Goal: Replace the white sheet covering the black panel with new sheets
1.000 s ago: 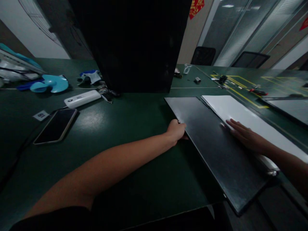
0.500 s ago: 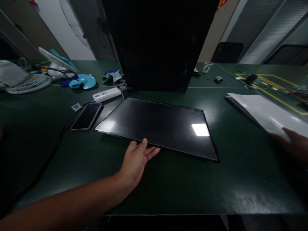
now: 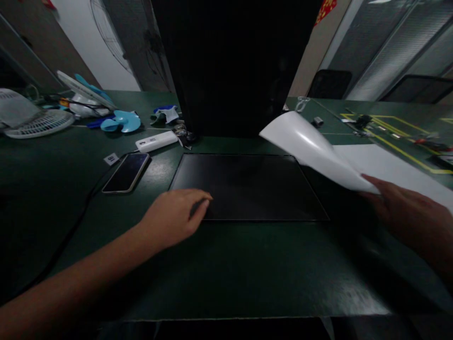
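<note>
A thin black LCD screen panel (image 3: 255, 184) lies flat on the green table. My left hand (image 3: 177, 215) is over its front left edge, thumb and fingers bent but apart, with nothing held; whether the fingertips touch the panel is unclear. At the right, my right hand (image 3: 396, 208) grips the near corner of a white flexible sheet (image 3: 311, 148). This sheet is raised and curls, its far end reaching over the panel's back right corner. Another white sheet (image 3: 375, 158) lies on the table behind my right hand.
A large black upright panel (image 3: 233, 71) stands behind the LCD panel. To the left are a phone (image 3: 126, 173), a white power bank (image 3: 156, 141), a blue fan blade (image 3: 121, 122) and white fan parts (image 3: 46, 123). Small parts lie near yellow tape (image 3: 399, 148) at the right.
The LCD panel's front edge has come down flat and my left hand has let go, moving slightly left. My right hand has lifted a white sheet and brought it leftward.
</note>
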`<state>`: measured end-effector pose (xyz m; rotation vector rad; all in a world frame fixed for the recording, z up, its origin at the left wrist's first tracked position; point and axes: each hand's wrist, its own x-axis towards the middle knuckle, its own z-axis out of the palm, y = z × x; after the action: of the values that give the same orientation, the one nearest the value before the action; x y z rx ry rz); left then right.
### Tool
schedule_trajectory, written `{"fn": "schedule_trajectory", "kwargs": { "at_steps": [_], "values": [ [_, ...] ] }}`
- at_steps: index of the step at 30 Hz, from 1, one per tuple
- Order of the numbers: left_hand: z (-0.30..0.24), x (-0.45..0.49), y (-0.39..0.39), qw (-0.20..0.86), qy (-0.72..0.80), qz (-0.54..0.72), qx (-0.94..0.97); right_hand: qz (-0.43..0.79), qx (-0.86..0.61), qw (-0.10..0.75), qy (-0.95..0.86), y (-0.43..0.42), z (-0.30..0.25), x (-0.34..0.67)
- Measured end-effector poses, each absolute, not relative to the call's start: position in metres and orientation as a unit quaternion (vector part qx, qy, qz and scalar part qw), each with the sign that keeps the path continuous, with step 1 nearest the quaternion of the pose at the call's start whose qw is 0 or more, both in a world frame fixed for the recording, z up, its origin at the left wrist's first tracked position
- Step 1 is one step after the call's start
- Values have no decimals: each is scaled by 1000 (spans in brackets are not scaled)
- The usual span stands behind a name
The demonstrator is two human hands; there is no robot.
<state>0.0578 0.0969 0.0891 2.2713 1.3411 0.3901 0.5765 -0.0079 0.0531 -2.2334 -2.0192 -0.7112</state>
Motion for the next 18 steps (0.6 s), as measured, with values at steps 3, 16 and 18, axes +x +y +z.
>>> {"fn": "schedule_trajectory", "kwargs": {
  "at_steps": [3,16,18],
  "values": [
    [72,27,143,61,590,159,789,-148,-620,60,-768,11,49,521],
    [17,-19,186,135,573,62,806,91,-468,20,-879,61,27,436],
    [11,-21,188,115,553,59,823,71,-522,14,-850,65,30,450]
  ]
}}
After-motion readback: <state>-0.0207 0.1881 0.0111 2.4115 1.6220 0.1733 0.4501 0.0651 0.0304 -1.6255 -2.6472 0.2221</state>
